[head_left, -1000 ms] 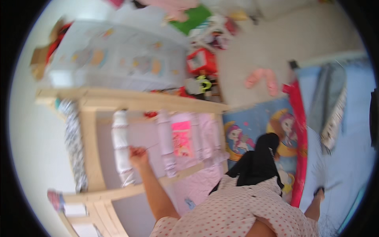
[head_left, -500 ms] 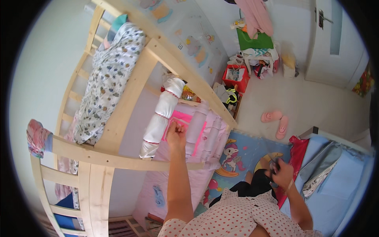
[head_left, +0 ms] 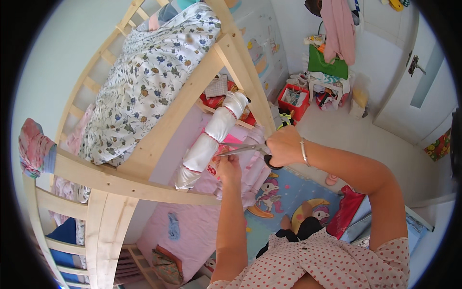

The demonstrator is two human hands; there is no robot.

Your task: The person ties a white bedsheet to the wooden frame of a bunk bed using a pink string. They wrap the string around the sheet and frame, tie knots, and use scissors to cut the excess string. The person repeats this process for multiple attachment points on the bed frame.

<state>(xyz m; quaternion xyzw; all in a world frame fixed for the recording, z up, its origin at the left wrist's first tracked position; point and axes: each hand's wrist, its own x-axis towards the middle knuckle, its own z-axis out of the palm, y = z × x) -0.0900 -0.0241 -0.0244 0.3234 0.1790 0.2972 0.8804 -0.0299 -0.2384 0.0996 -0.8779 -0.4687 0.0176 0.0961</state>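
Note:
A long white cloth roll point(head_left: 220, 123), tied round with several thin red cords, hangs slantwise by the upper bunk's wooden rail. Close against its right side, my left hand point(head_left: 229, 167) is closed in a pinch; whatever sits between its fingertips is too small to make out. My right hand point(head_left: 285, 146) grips a pair of scissors point(head_left: 249, 147) by the black handles. Their metal blades are parted and point left, tips beside the roll's middle cord and just above my left fingertips.
The bunk's wooden rail point(head_left: 173, 108) and curved guard point(head_left: 130, 187) frame the roll. Flowered bedding point(head_left: 149, 82) lies on the upper bunk, a pink sheet point(head_left: 154, 226) below. A blue play mat point(head_left: 284, 192) covers the floor. Behind stand a red box point(head_left: 301, 110) and a door point(head_left: 409, 91).
My right hand has come up from the lower right to the roll, bringing the scissors beside my left hand. My left hand stays pinched by the roll. The view has shifted.

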